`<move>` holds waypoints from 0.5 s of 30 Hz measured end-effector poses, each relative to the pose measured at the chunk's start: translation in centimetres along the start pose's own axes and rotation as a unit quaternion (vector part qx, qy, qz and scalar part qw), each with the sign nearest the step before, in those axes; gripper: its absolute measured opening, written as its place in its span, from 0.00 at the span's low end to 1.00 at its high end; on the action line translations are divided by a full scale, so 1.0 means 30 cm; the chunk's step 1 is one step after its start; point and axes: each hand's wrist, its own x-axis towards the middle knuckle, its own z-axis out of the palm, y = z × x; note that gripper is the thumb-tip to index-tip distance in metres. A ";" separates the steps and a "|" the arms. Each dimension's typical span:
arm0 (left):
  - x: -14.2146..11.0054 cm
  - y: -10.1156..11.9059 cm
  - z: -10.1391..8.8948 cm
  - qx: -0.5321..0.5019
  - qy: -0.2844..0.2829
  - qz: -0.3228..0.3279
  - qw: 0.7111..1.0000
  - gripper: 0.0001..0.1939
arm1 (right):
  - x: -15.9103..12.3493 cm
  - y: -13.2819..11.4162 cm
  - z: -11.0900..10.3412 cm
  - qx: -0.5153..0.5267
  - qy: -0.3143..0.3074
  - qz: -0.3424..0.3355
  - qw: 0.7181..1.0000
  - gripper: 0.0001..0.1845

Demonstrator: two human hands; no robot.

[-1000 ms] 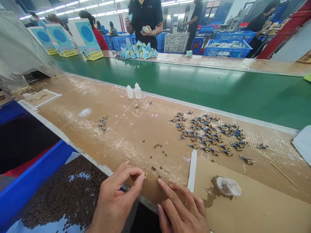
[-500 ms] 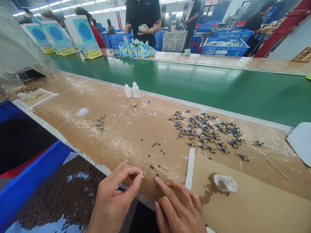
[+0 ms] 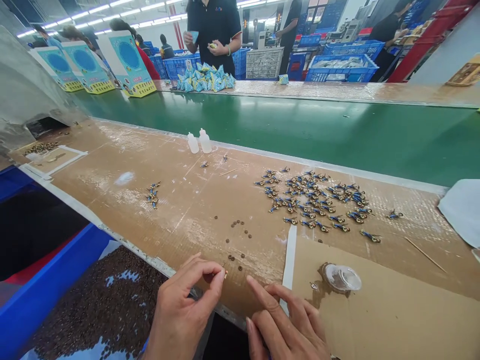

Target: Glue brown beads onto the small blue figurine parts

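Note:
Thumb and index finger of my left hand (image 3: 189, 295) pinch a small part (image 3: 225, 273), mostly hidden, with a pale and orange tip showing. My right hand (image 3: 287, 315) is open over the near edge of the cardboard-covered bench, index finger extended and holding nothing. Just left of that fingertip lies a small dark brown disc (image 3: 240, 268), apart from it. Several more brown discs (image 3: 246, 232) are scattered beyond. To the right, many small blue and gold figures (image 3: 311, 197) lie in a wide cluster. A smaller group of such figures (image 3: 152, 195) lies left.
A blue bin (image 3: 22, 300) full of brown discs (image 3: 101, 300) stands at lower left. A clear plastic cup (image 3: 342, 278) sits on a cardboard sheet (image 3: 405, 320). Two white squeeze bottles (image 3: 204, 142) stand near the green conveyor belt (image 3: 262, 120). A co-worker (image 3: 213, 35) handles packets across it.
My right index finger has lifted off beside the brown disc and shifted slightly right. My left hand still pinches the small part. The camera view has shifted slightly.

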 end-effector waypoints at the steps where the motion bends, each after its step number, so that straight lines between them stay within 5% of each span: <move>1: -0.001 0.002 0.001 0.001 0.002 -0.001 1.000 0.03 | 0.001 -0.001 0.006 0.002 -0.004 0.000 1.000 0.13; 15: -0.006 -0.009 -0.003 0.010 0.003 -0.008 1.000 0.02 | 0.022 -0.023 0.042 0.022 0.021 -0.010 0.999 0.12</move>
